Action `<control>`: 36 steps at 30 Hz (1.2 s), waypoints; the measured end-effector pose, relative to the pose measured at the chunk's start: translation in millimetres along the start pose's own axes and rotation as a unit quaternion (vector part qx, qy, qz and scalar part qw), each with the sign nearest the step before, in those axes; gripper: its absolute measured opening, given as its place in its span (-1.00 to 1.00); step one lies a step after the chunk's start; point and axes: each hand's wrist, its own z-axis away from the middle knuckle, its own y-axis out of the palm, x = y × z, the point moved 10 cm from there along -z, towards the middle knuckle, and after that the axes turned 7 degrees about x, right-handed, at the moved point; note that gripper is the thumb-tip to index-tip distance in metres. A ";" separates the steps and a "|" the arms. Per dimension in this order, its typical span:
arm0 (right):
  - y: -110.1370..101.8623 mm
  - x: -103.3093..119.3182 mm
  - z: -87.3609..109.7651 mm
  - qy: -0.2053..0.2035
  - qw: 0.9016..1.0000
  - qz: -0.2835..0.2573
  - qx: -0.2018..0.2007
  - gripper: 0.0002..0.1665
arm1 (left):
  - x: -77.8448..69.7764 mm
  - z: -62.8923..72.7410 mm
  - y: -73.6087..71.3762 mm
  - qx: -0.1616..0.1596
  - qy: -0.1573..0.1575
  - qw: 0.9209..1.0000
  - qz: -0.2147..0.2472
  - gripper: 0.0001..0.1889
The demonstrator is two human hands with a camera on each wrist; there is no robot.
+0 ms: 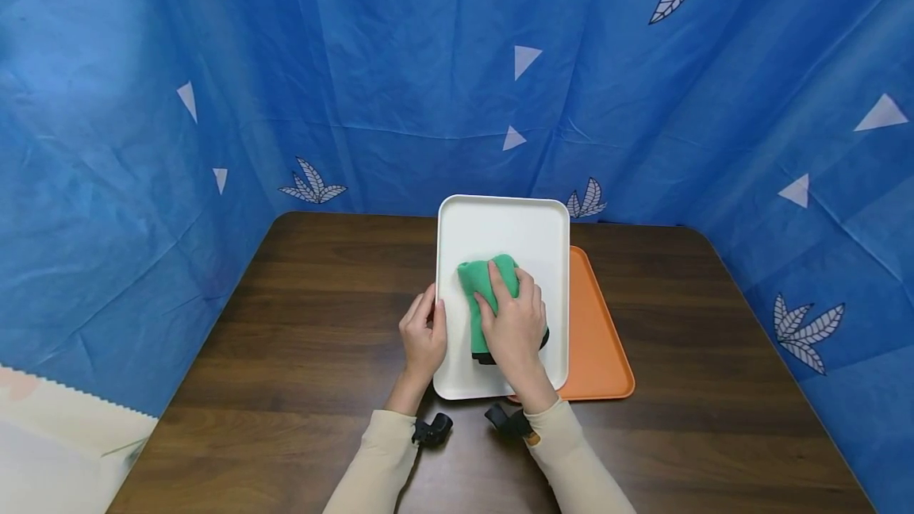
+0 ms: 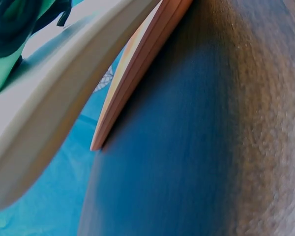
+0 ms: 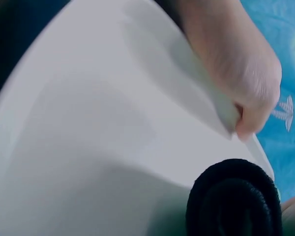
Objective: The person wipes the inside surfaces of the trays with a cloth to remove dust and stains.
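Observation:
My left hand [image 1: 424,335] grips the left rim of a white rectangular tray [image 1: 503,224], thumb on the inner side. In the left wrist view the tray's pale edge [image 2: 73,83] is raised off the table and tilted. On the tray's inner face lies a folded green cloth [image 1: 480,280] with black trim. My right hand [image 1: 516,327] holds this cloth against the tray, its fingers spread over the upper part. The cloth's dark folded edge [image 3: 233,196] shows in the right wrist view, with the left hand [image 3: 236,69] at the tray rim behind it.
An orange tray [image 1: 596,339] lies on the dark wooden table [image 1: 321,324], partly covered by the white tray. A blue patterned curtain [image 1: 428,62] hangs round the back and sides. Each wrist wears a black camera mount.

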 end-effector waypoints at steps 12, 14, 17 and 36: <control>-9.4 -44.5 2.2 0.074 0.997 0.001 0.009 -0.41 | 0.9 -0.2 -0.6 0.004 -0.001 1.000 -0.009 -0.70; -9.8 -51.3 2.6 0.087 0.996 -0.002 0.016 -0.41 | 1.0 -0.2 -0.4 0.005 -0.001 1.000 -0.010 -0.69; -10.2 -61.8 3.8 0.109 0.994 -0.006 0.024 -0.40 | 0.9 -0.1 -0.4 0.004 0.002 1.000 -0.011 -0.67; -9.2 -70.3 5.8 0.146 0.989 -0.014 0.032 -0.38 | 2.5 -1.0 -2.0 -0.003 0.003 1.000 -0.005 -0.67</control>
